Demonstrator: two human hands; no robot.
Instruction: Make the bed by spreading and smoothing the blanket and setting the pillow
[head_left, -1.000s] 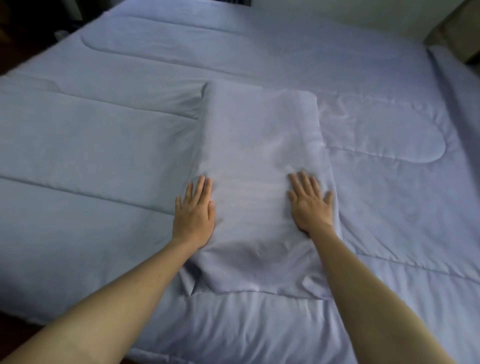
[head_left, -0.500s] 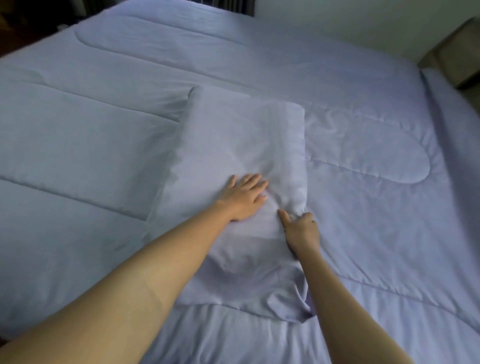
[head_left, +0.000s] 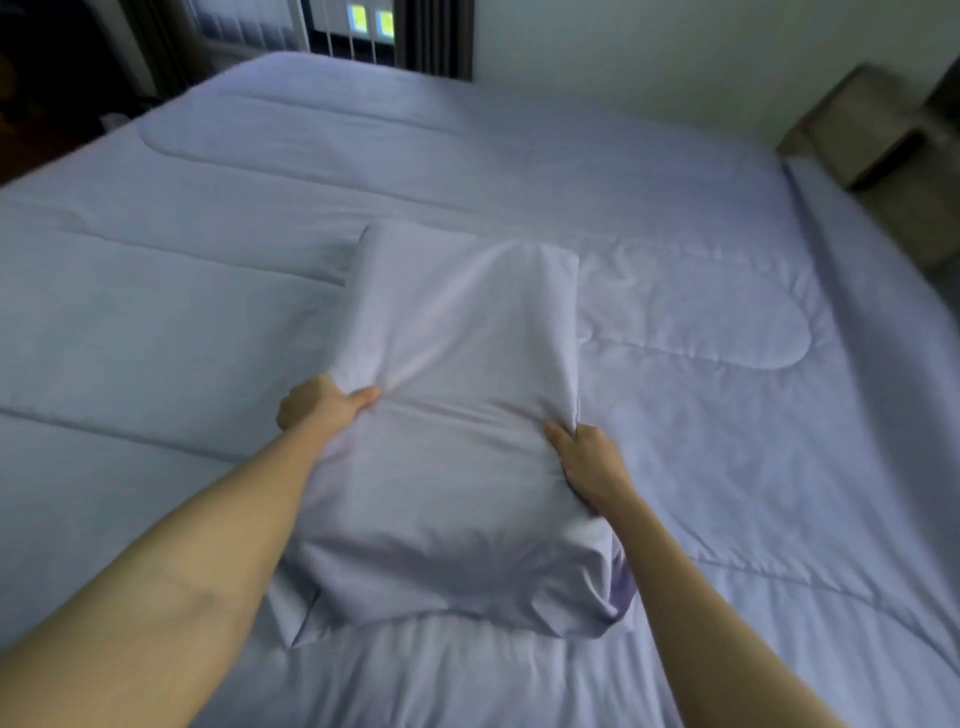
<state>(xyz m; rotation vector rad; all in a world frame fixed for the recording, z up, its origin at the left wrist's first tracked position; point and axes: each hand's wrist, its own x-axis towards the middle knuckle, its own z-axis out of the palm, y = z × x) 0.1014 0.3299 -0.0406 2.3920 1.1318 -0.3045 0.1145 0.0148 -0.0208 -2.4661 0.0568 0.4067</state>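
Pillow (head_left: 457, 415) is seen lying lengthwise on the blanket (head_left: 727, 467), near the front edge of the bed, roughly mid-width. The pale lilac case is matched to the blanket. The pillow's near end is slack and rumpled, with loose case fabric folded at both front corners.

Left hand (head_left: 322, 405) is clamped on the pillow's left edge, about halfway along. The thumb is laid on top and the fingers are curled into the fabric. Creases are drawn out across the case from this grip.

Right hand (head_left: 587, 457) is closed on the right edge, a little nearer the camera. The thumb is set on top and the fingers are tucked under the edge, mostly hidden.

Whether the pillow is raised off the blanket cannot be told.

The blanket is spread across the whole bed, with quilted seams and shallow wrinkles noted. A brown box (head_left: 862, 130) is seen beyond the far right corner, and a window with vertical blinds (head_left: 363, 31) behind the bed.
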